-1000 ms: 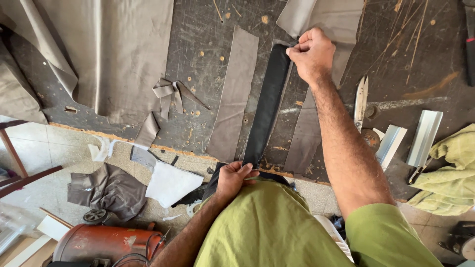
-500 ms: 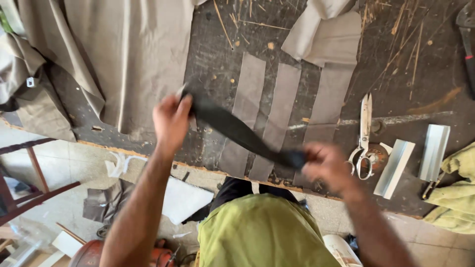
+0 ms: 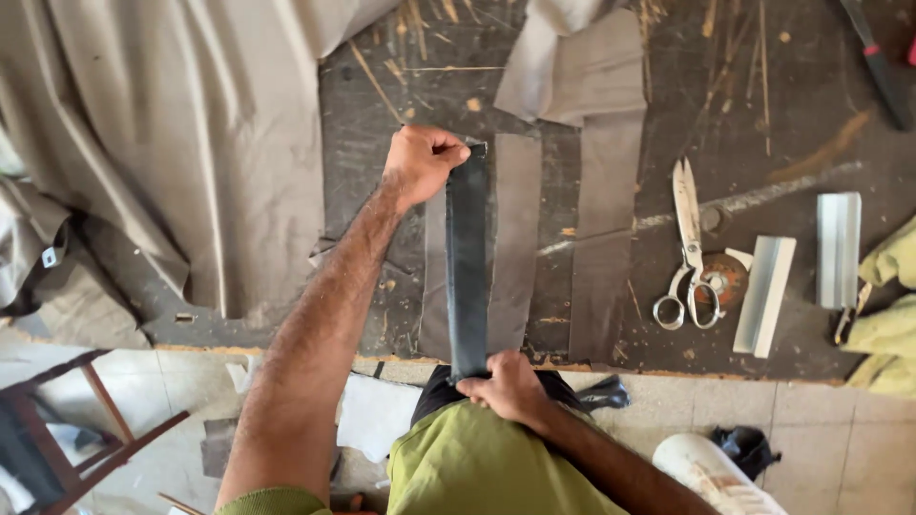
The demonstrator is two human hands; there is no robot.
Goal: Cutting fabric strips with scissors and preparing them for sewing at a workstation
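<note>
A long black strip (image 3: 467, 262) lies stretched lengthwise over the dark, scratched worktable (image 3: 382, 76). My left hand (image 3: 420, 164) grips its far end in a fist. My right hand (image 3: 508, 386) pinches its near end at the table's front edge, against my green shirt. The strip rests on a grey fabric strip (image 3: 516, 229), and another grey strip (image 3: 603, 238) lies just to the right.
A large beige cloth (image 3: 181, 133) covers the table's left side. Scissors (image 3: 689, 248) lie right of the strips, beside two pale metal bars (image 3: 763, 296) (image 3: 838, 250). A yellow-green cloth (image 3: 887, 315) sits at the right edge. Scraps and a wooden chair (image 3: 86, 429) are on the tiled floor.
The hands swapped ends: the right hand came from the strip's far end to the near edge, the left took the far end. The strip was lifted and laid down further left.
</note>
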